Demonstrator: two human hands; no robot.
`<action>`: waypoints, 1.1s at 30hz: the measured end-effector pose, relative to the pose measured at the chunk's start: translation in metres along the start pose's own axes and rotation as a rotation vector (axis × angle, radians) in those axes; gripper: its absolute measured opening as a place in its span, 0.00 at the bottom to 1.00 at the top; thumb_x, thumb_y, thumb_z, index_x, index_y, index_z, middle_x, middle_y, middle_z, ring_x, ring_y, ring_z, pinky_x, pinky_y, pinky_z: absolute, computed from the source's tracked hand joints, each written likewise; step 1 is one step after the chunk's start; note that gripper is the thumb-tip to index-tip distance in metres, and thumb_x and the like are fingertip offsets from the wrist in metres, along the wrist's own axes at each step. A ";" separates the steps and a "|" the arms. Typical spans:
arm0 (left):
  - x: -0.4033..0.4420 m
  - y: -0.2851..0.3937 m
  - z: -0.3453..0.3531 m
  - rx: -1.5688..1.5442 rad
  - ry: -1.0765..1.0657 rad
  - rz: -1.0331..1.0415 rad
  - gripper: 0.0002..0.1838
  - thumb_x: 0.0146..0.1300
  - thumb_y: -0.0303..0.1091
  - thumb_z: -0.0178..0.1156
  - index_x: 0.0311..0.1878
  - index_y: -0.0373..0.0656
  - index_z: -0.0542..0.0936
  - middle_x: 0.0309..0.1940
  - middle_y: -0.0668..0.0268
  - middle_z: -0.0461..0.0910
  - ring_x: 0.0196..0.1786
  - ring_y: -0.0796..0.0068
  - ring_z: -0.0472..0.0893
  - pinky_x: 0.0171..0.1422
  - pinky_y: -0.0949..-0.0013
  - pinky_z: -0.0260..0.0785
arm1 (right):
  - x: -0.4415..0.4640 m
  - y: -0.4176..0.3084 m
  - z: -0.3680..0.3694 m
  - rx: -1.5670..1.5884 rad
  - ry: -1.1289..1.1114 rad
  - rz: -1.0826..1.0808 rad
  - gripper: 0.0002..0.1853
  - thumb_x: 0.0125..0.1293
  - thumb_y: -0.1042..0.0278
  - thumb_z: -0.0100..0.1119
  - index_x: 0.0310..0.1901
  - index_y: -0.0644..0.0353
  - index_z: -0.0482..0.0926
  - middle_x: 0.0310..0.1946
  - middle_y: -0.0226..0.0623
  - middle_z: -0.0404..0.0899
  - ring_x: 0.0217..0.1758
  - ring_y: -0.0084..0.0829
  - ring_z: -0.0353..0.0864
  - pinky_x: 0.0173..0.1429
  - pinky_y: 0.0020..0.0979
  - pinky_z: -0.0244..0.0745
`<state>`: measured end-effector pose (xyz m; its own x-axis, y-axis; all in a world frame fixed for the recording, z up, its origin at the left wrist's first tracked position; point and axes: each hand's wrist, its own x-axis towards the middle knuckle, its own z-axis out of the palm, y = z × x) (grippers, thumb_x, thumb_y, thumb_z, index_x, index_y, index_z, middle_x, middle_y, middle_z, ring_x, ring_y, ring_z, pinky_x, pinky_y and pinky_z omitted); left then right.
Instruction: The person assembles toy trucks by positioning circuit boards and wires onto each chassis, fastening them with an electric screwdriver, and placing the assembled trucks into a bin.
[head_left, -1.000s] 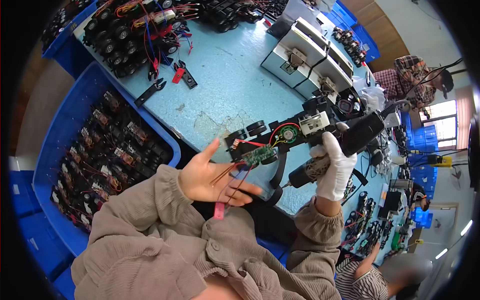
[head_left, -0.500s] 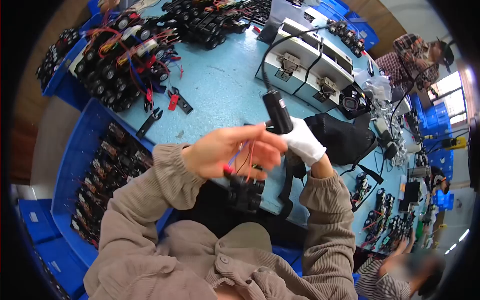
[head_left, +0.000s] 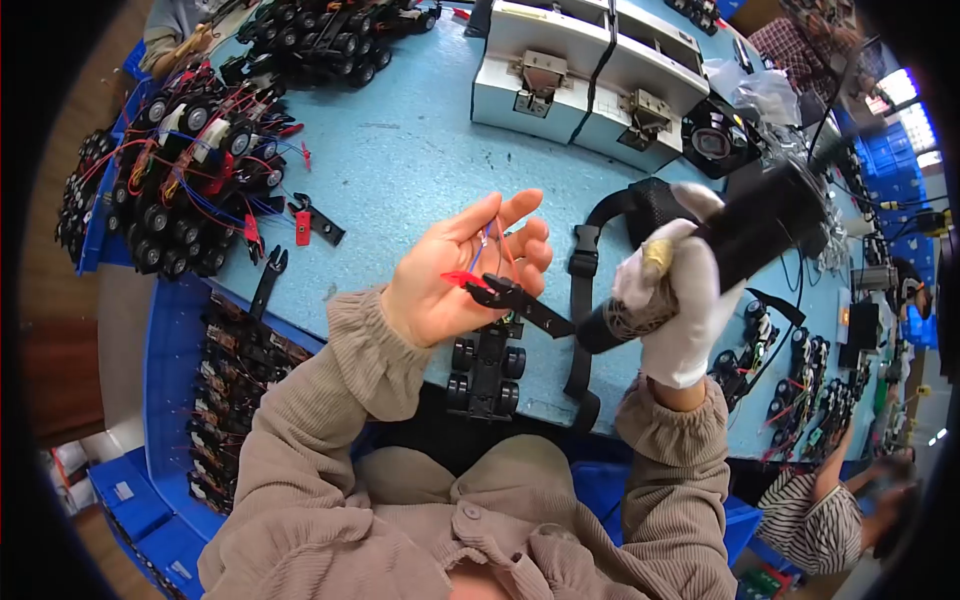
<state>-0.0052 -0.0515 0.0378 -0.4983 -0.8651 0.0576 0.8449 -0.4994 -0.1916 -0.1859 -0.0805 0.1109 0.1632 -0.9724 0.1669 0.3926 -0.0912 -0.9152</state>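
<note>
My left hand (head_left: 455, 265) is bare, palm up, with its fingers curled around thin red and blue wires (head_left: 478, 250). A red clip-like piece (head_left: 462, 279) and a black clip-shaped piece (head_left: 530, 308) lie at its palm, the black one reaching toward the tool's nose. Just below sits a toy truck chassis (head_left: 482, 375) with black wheels, near the table edge. In a white glove, my right hand (head_left: 685, 290) is closed around a black cylindrical power tool (head_left: 760, 225), tilted with its narrower end toward my left hand.
Wheeled chassis with wires (head_left: 190, 170) are heaped at left, above a blue bin (head_left: 165, 400) of parts. Clips (head_left: 318, 222) lie on the blue table (head_left: 390, 150). A white metal box (head_left: 540, 70) stands behind; a black strap (head_left: 583, 260) lies by my right hand. Co-workers sit at right.
My right hand has swung right and nearer with the power tool, which now lies slanted. My left hand has turned palm up, and the chassis below shows more fully.
</note>
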 end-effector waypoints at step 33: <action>-0.081 0.016 -0.013 2.758 0.185 0.192 0.10 0.50 0.26 0.61 0.38 0.40 0.80 0.33 0.59 0.74 0.41 0.58 0.75 0.45 0.63 0.69 | -0.019 0.058 -0.029 0.020 -0.261 -0.095 0.31 0.50 0.42 0.66 0.39 0.62 0.66 0.21 0.38 0.71 0.16 0.30 0.70 0.21 0.30 0.67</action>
<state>0.0464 0.0105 0.0176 -0.3382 -0.9315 0.1341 -0.7599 0.3544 0.5450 -0.1923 -0.0733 0.0441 0.3512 -0.8715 0.3423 0.4345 -0.1722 -0.8841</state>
